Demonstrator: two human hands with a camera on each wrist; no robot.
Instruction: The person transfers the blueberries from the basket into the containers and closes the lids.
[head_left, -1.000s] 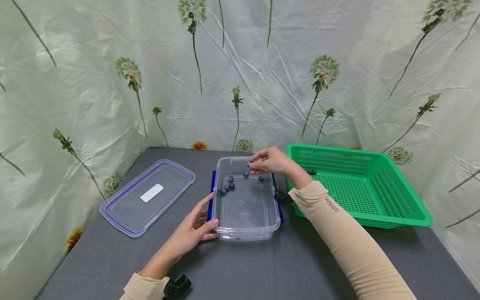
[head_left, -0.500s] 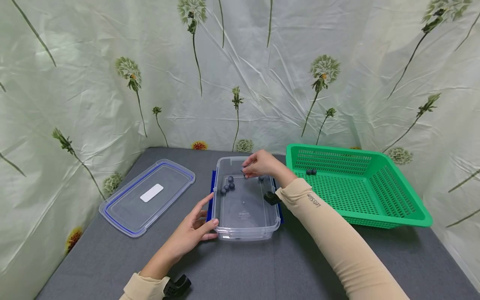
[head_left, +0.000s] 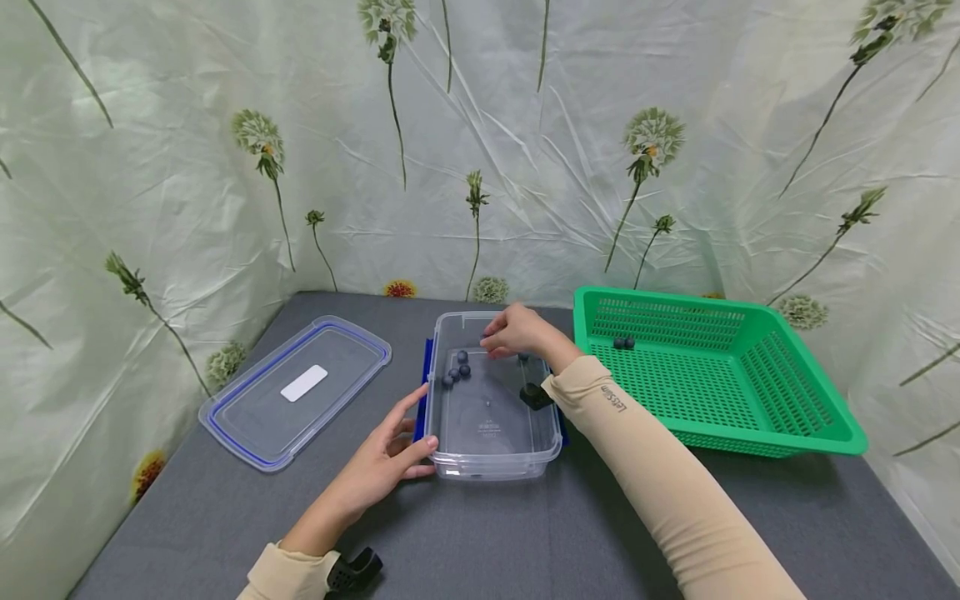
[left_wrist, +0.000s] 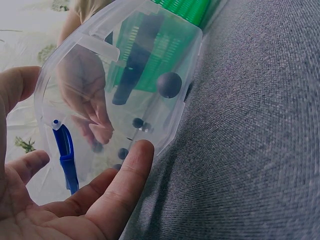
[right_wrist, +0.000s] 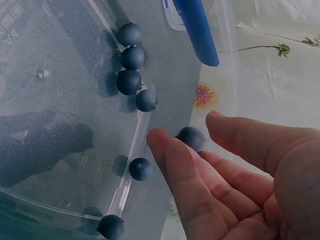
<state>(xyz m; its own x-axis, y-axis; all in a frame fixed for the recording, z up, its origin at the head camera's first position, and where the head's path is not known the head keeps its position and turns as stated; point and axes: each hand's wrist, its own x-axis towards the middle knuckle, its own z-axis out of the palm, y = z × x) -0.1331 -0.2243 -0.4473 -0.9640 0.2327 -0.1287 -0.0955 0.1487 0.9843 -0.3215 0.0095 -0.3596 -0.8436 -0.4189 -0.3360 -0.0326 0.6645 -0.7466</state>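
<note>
A clear plastic food container [head_left: 497,458] with blue side latches sits on the table, several blueberries [head_left: 461,372] inside. My left hand [head_left: 382,467] rests against its left side, thumb at the rim near the front corner, the other fingers spread along the wall. In the left wrist view, this hand's fingers [left_wrist: 131,177] lie around the blue latch [left_wrist: 66,152]. Over the container's far end, my right hand [head_left: 517,332] holds a blueberry [right_wrist: 192,137] at its fingertips, partly hidden behind a finger. Just below it lies another blueberry [right_wrist: 141,169].
To the right stands a green perforated basket [head_left: 806,383] with two blueberries [head_left: 623,342] in its far left part. The container's lid [head_left: 341,379], blue-sealed with a white label, lies at the left. A flowered curtain [head_left: 540,167] hangs behind the grey table [head_left: 480,542].
My right hand has moved a little left over the container with the blueberry, uncovering the two blueberries in the basket. My left hand has stayed in place.
</note>
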